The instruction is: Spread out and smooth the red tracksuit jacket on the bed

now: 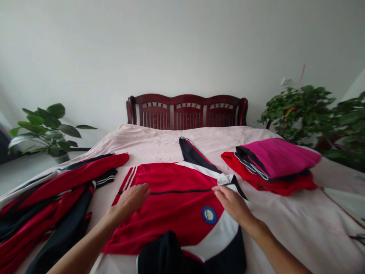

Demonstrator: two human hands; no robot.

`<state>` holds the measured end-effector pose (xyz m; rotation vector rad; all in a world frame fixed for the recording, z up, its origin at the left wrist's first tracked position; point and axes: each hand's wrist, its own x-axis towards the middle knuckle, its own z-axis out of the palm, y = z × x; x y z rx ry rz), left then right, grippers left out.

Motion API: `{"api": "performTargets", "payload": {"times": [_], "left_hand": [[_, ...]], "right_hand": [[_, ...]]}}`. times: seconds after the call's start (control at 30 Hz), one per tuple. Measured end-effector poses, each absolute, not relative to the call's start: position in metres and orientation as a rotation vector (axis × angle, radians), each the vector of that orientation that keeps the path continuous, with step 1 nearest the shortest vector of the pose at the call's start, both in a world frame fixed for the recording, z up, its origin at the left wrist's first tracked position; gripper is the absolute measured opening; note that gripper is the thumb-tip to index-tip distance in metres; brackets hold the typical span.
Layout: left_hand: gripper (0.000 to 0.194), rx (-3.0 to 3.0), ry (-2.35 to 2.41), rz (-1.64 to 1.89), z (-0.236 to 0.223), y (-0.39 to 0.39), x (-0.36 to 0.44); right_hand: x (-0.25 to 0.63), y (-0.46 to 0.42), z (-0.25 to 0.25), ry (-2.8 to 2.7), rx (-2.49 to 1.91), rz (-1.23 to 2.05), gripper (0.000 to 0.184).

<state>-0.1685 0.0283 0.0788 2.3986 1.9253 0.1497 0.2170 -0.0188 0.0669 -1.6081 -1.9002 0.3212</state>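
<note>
A red, white and navy track jacket point(182, 213) lies front up on the bed, its striped hem to the left and its white collar to the right. A round blue badge point(209, 215) sits on its chest. Near the hem, my left hand point(135, 197) is closed over the dark zip line, its fingertips partly hidden. My right hand point(232, 203) pinches the jacket front beside the zip, just below the collar. One navy sleeve point(194, 154) stretches toward the headboard; the other is bunched at the near side.
A heap of red and navy clothes point(65, 194) lies at the left. Folded garments are stacked at the right, a magenta one point(282, 156) on top. Beyond are a wooden headboard point(186, 112) and potted plants point(49, 127) on both sides. A pale, thin-edged object point(345, 203) lies far right.
</note>
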Motion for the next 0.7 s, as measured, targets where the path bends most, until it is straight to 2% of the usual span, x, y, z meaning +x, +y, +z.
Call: {"api": "performTargets", "payload": {"times": [0.17, 0.4, 0.53, 0.7], "left_hand": [[0.048, 2.449, 1.881, 0.255, 0.066, 0.082, -0.129], [0.061, 2.317, 2.076, 0.178, 0.029, 0.093, -0.157], [0.054, 2.250, 2.102, 0.239, 0.031, 0.094, -0.168], [0.048, 2.232, 2.158, 0.344, 0.057, 0.120, -0.168]], "right_hand": [[0.207, 0.050, 0.059, -2.116, -1.687, -0.060, 0.048], [0.229, 0.080, 0.010, -2.135, -2.124, -0.165, 0.053], [0.235, 0.081, -0.004, -2.050, -2.136, -0.341, 0.051], [0.224, 0.079, 0.002, -2.053, -2.023, -0.416, 0.043]]}}
